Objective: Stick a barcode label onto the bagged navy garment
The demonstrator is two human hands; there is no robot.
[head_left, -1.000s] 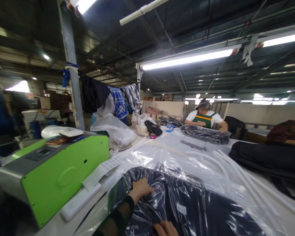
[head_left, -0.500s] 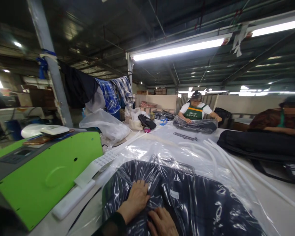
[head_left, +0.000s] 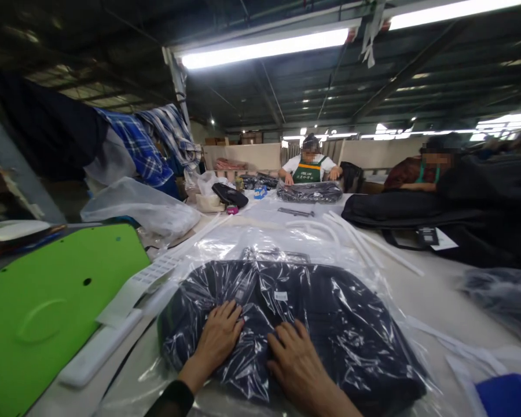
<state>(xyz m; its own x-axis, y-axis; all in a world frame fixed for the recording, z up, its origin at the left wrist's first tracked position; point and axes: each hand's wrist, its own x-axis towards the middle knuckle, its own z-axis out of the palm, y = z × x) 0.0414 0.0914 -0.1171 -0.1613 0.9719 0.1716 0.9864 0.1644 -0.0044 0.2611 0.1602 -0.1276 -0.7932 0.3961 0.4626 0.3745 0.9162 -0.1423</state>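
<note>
- Dark garment in a clear plastic bag [head_left: 312, 313] lies flat on the white table [head_left: 421, 295], lower centre of the frame.
- Left hand [head_left: 219, 336] presses palm-down on the bag's near left part, fingers spread, gripping nothing.
- Right hand [head_left: 297, 362] lies flat just beside it, fingers apart, also pressing.
- Green machine [head_left: 47, 295] fills the lower left.
- A co-worker in a green apron [head_left: 309, 168] handles another bagged garment [head_left: 309, 191] at the far end.

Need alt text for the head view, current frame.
Both hands, left hand and right hand, press flat on a dark garment in a clear bag on a white table. A green machine stands at the left; two other people work at the far end.
</note>
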